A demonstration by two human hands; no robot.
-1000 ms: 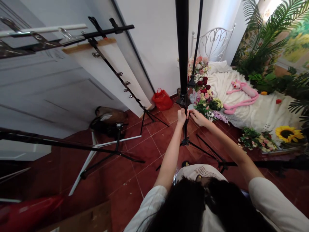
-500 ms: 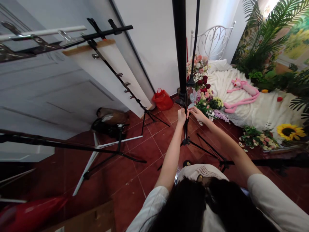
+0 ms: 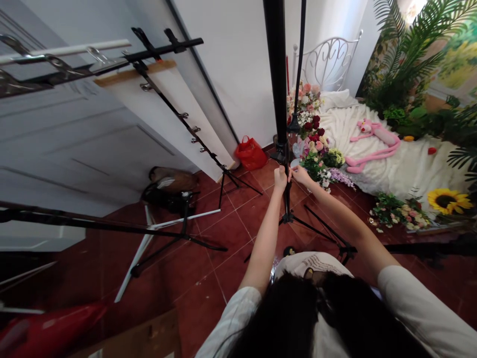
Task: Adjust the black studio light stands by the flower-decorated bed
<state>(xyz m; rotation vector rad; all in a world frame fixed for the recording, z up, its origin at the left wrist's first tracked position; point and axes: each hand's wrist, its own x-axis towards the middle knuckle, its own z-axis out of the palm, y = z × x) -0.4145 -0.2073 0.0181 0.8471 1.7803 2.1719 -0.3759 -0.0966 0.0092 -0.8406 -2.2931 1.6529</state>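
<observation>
In the head view, a tall black light stand (image 3: 276,79) rises in front of me on spread tripod legs. My left hand (image 3: 280,178) is closed around its pole, just below a black collar (image 3: 280,151). Against the right side of the same pole, my right hand (image 3: 299,175) has its fingers pinched together. The small part of the stand between those fingertips is hidden. A thin black rod with a wider lower end (image 3: 294,123) hangs alongside the pole, above my right hand.
Flowers (image 3: 316,144) and a bed with a white cover and pink plush toy (image 3: 380,136) lie right. A red bag (image 3: 251,153) sits by the wall. Left are a backdrop stand with clips (image 3: 175,109) and a low stand's legs (image 3: 182,233). Tripod legs (image 3: 324,231) spread near my feet.
My right hand has drawn slightly closer to the pole, its fingers more bunched and its forearm shifted a little left. The left hand keeps its hold.
</observation>
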